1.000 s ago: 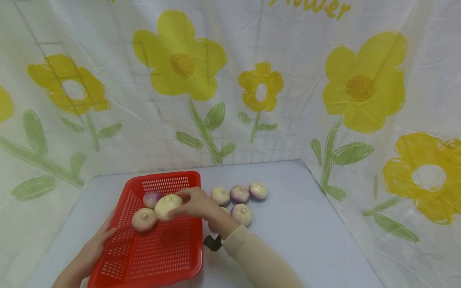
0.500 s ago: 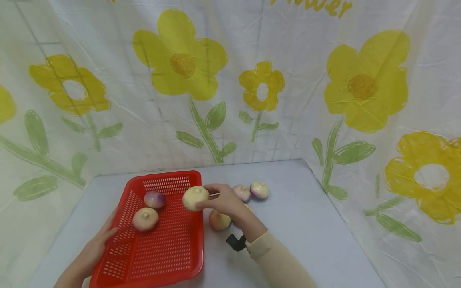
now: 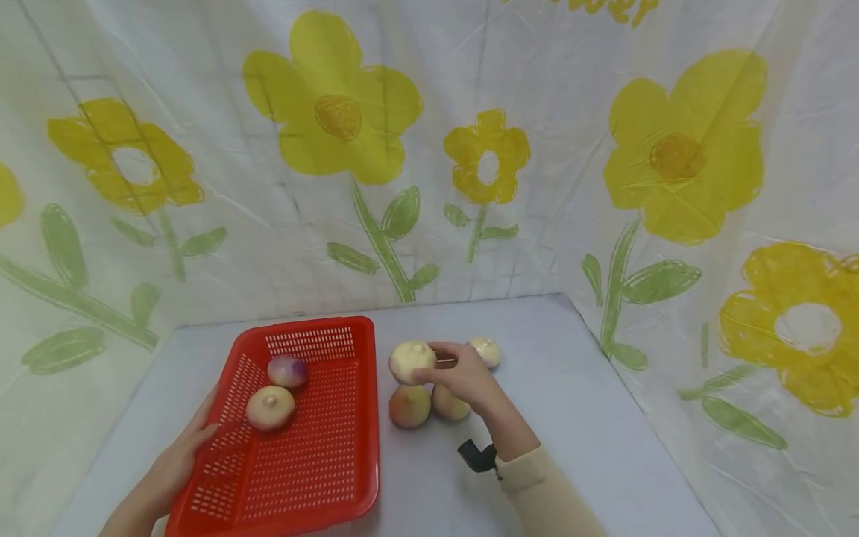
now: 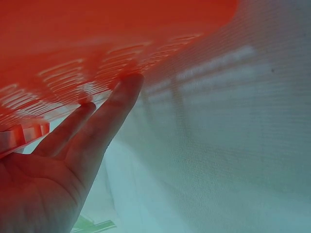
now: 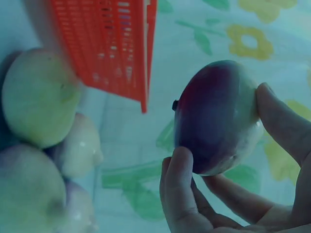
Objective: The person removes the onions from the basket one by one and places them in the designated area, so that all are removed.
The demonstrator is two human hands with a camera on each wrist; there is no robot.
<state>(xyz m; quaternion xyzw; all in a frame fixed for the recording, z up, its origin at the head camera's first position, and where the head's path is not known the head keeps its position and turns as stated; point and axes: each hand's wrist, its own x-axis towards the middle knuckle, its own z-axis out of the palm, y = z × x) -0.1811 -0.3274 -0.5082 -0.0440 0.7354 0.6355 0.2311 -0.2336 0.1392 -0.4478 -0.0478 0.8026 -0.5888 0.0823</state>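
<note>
At the left side of a red slotted basket (image 3: pixel 365 447), my left hand (image 3: pixel 176 462) holds on, thumb at the rim. Extended fingers (image 4: pixel 109 116) lie against the basket's outside in the left wrist view. Two turnips, one purplish (image 3: pixel 287 371) and one cream (image 3: pixel 270 408), lie inside. Right of the basket, my right hand (image 3: pixel 463 373) pinches a turnip (image 5: pixel 214 116) between thumb and fingertips, above the table. The right wrist view shows that turnip purple on one side, cream on the other, with a small dark stub. Other turnips (image 3: pixel 410 406) sit below the hand.
Further turnips stand on the pale table (image 3: pixel 564 418), one at the back right (image 3: pixel 485 350) and one partly behind the right hand (image 3: pixel 451 403). A dark strap-like piece (image 3: pixel 476 455) sticks out by the right wrist. A flower-print curtain (image 3: pixel 282 246) hangs behind the table.
My right hand has moved right with the turnip, from over the basket to over the turnips on the table. My left hand and the basket have stayed in place.
</note>
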